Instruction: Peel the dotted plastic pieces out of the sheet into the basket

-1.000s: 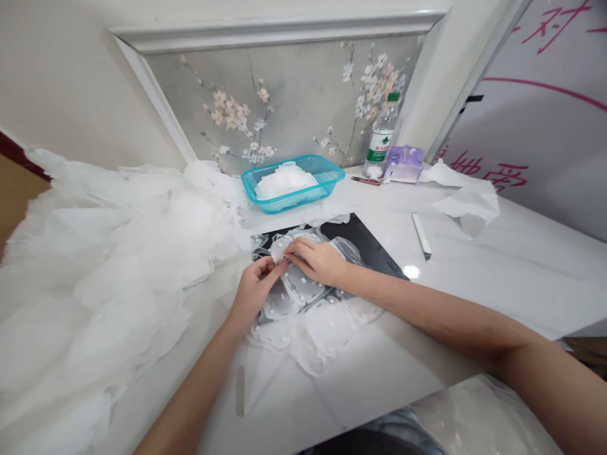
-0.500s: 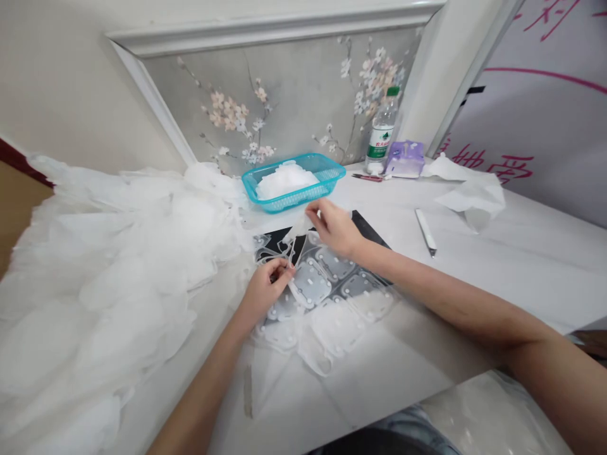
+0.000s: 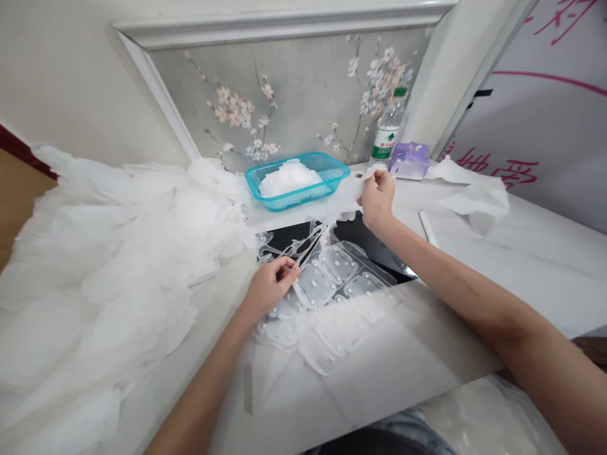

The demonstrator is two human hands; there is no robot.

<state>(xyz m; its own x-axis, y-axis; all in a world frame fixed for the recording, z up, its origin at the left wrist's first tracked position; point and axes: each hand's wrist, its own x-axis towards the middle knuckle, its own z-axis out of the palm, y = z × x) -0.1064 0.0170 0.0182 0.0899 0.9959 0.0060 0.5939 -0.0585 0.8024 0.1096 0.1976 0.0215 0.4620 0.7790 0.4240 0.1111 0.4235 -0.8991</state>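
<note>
My left grip (image 3: 269,284) is pinching clear strips (image 3: 310,248), my right grip (image 3: 379,199) white film (image 3: 346,194), seemingly part-freed; several joined pieces (image 3: 317,287) are lying unseparated over the black mat (image 3: 367,239)

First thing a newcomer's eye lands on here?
Probably the big heap of thin white sheets filling the left side. Next, the turquoise basket behind the work, holding a white pile. At centre, the left hand pinches translucent strips, while the right hand holds up a thin white piece.
</note>
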